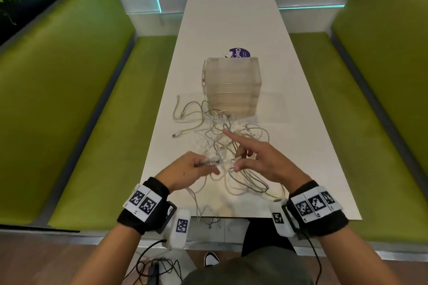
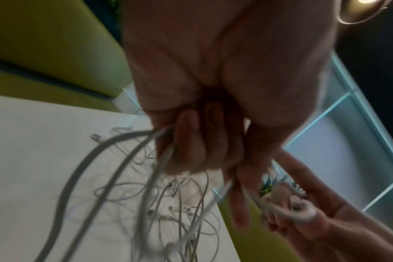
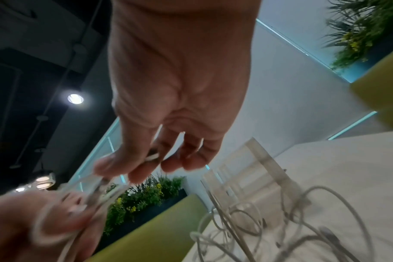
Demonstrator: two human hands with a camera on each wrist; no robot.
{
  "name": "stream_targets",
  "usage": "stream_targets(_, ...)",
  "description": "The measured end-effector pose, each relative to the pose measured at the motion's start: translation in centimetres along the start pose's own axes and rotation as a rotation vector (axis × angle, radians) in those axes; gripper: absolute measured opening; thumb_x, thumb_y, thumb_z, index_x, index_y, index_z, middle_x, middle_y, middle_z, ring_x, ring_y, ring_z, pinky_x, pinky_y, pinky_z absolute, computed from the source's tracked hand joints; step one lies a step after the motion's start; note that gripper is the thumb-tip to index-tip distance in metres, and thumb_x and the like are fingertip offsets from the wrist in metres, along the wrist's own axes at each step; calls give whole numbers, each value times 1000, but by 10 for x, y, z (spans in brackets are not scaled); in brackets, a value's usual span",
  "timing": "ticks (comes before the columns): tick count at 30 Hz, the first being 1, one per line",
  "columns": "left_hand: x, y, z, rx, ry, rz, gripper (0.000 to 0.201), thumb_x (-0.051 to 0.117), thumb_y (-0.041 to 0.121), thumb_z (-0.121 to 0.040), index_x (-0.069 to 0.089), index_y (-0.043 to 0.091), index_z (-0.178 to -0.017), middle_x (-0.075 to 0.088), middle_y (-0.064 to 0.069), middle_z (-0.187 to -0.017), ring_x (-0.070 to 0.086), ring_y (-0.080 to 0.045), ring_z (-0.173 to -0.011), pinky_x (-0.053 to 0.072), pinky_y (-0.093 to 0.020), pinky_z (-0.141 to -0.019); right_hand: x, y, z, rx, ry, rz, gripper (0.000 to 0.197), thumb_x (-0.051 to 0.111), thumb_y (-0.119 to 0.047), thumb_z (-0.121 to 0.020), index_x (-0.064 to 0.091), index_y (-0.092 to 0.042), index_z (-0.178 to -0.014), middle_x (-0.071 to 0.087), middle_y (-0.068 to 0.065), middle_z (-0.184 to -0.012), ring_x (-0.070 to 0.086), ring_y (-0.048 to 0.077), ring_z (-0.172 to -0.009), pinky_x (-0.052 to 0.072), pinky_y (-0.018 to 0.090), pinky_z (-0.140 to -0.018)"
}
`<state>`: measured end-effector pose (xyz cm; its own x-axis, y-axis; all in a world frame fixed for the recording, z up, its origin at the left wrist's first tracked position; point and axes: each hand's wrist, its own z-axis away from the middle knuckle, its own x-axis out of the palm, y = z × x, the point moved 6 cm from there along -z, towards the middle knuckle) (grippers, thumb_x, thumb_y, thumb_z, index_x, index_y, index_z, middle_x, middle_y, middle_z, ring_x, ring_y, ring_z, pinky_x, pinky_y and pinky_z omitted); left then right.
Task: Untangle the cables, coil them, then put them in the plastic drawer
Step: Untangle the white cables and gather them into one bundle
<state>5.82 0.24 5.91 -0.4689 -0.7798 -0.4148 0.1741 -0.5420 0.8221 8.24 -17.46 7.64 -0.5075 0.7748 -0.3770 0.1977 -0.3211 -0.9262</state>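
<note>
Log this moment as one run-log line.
stage: untangling | left hand: grips cable strands | right hand: pinches a cable | cables: tangled on table | plastic drawer unit: untouched

Free room and obstacles. Directly ahead of both hands, the tangled cables [image 1: 222,136] spread across the table [image 1: 231,25]; loops also lie under and between the left hand [image 1: 190,169] and right hand [image 1: 261,157]. Beyond the tangle, the plastic drawer [image 1: 231,85] stands upright, blocking the straight path forward. Bare tabletop lies right of the right hand and beyond the drawer.
</note>
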Motion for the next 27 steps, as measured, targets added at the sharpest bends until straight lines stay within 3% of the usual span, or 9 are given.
stream_targets(3, 17, 7, 9, 9, -297, -237, 17, 60, 30, -92, 75, 23, -87, 41, 9, -52, 32, -11, -48, 30, -24, -52, 14, -9, -3, 57, -223, 55, 70, 73, -17, -80, 43, -44, -137, 58, -11, -78, 53, 6, -79, 42, 18, -80)
stream_targets(5, 21, 10, 12, 4, -359, -267, 18, 58, 25, -92, 75, 27, -95, 43, 13, -50, 32, -9, -49, 29, -20, -50, 20, -9, -5, 119, -306, 126, 55, 71, -18, -83, 54, -34, -132, 58, -12, -81, 53, 4, -81, 41, 20, -81)
stream_targets(8, 20, 11, 13, 27, -367, -238, 16, 59, 25, -92, 75, 28, -92, 40, 10, -53, 29, -12, -50, 25, -23, -49, 25, -1, -8, 155, -336, 165, 36, 73, -21, -81, 68, -25, -117, 53, -12, -85, 51, 3, -81, 39, 19, -77)
stream_targets(11, 16, 7, 13, 58, -294, -114, 11, 59, 20, -91, 66, 11, -88, 41, 11, -58, 31, -11, -53, 27, -25, -52, 20, 5, -10, 120, -227, 129, 18, 78, -21, -76, 76, -20, -94, 46, -15, -87, 47, -3, -78, 36, 14, -73)
stream_targets(13, 8, 6, 12, 61, -170, 19, 12, 58, 14, -91, 60, 14, -102, 45, 12, -61, 36, -8, -56, 33, -21, -53, 15, 6, -8, 95, -158, 83, 11, 78, -17, -74, 75, -22, -84, 48, -12, -89, 47, -6, -78, 36, 9, -72)
stream_targets(15, -3, 0, 9, 48, -41, 253, 19, 58, 5, -90, 53, 15, -106, 41, 13, -57, 34, -8, -53, 32, -19, -51, 12, 11, -6, 116, -166, 67, 11, 79, -15, -73, 74, -21, -81, 53, -7, -91, 50, -6, -77, 37, 8, -71)
stream_targets(18, -14, -4, 7, 63, 67, 507, 10, 55, 15, -89, 55, 8, -96, 30, 8, -57, 24, -10, -51, 23, -22, -50, 22, 22, 1, 178, -269, 116, 12, 81, -17, -71, 76, -17, -82, 57, -9, -87, 53, -1, -78, 41, 14, -72)
stream_targets(23, -13, 1, 2, 116, 155, 516, 25, 38, 20, -102, 48, 9, -82, 29, 10, -56, 24, -9, -50, 22, -21, -50, 80, 38, 18, 149, -586, 386, 22, 76, -30, -75, 75, -18, -93, 54, -5, -90, 51, 10, -83, 42, 29, -74)
stream_targets(27, -12, 2, 1, 135, 194, 536, 25, 37, 28, -101, 41, 13, -82, 28, 10, -59, 23, -9, -52, 23, -21, -51, 112, 49, 32, 216, -673, 463, 29, 74, -29, -77, 72, -14, -102, 55, -3, -94, 55, 18, -91, 44, 35, -78)
